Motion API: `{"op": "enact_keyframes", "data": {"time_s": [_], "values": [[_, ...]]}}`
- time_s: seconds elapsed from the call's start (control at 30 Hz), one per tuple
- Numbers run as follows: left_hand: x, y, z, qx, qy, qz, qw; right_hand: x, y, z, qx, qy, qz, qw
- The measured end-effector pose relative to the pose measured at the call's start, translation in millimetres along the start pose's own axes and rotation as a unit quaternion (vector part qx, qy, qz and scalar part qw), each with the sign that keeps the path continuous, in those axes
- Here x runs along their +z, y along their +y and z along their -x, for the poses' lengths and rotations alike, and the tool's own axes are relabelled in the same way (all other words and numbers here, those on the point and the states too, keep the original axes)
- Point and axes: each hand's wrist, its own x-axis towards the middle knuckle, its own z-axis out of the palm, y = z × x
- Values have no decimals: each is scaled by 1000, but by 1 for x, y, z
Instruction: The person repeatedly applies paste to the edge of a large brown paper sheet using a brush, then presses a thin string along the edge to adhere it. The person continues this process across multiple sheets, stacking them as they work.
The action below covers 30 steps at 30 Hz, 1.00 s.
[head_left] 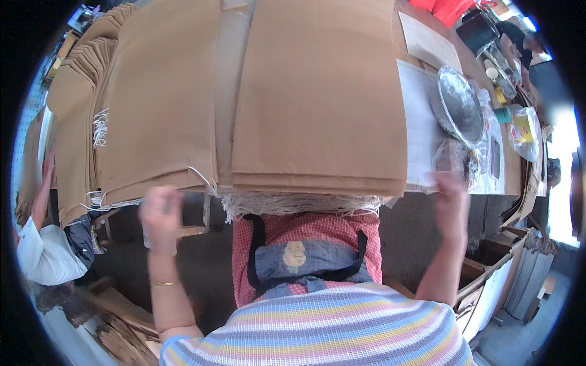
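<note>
Stacks of brown paper sheets fill the upper half of the frame: I count two big flat ones side by side, the left stack (160, 97) and the right stack (320, 91), with a narrow gap between them. More brown sheets fan out at the upper left. White string handles (293, 203) hang in a bunch from the near edge of the right stack, and a smaller bunch shows at the left edge of the left stack.

Two hands are raised, one on each side. The left hand (160, 213) is at the lower left of the centre, just under the corner of the left stack, fingers curled together around something small; what it is I cannot tell. The right hand (450, 194) is at the right, at the near edge of a white sheet (418, 122), and it touches a crumpled clear plastic bag (455, 160); it is blurred, so I cannot tell its grip. One round foil dish (458, 107) lies above it.
</note>
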Motion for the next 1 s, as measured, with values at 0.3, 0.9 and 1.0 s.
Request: {"op": "enact_keyframes", "data": {"time_s": [0.3,0.9,1.0], "values": [[127,80,46,187,-399,-1,898,-39,107,-7,-12,-5,194,981],[132,87,60,245,-147,-5,958,35,-89,-6,87,106,-464,875],[114,89,60,161,-228,152,948,69,-131,-17,51,-38,-442,895]]}}
